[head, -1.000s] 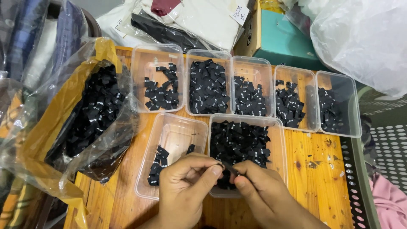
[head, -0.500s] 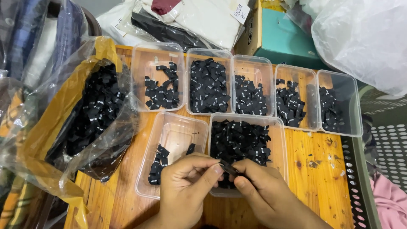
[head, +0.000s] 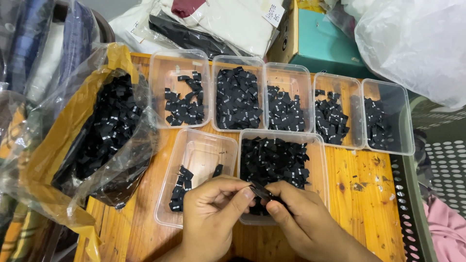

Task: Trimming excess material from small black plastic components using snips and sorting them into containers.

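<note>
Your left hand [head: 211, 218] and right hand [head: 303, 221] both pinch one small black label [head: 260, 191], held over the near edge of the full clear tub [head: 318, 145] on the wooden table [head: 361, 194].

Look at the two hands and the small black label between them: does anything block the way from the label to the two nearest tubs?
Nothing visible does. Both hands, left and right, pinch the label right over the open, lidless near tubs: the sparse one and the full one.
</note>
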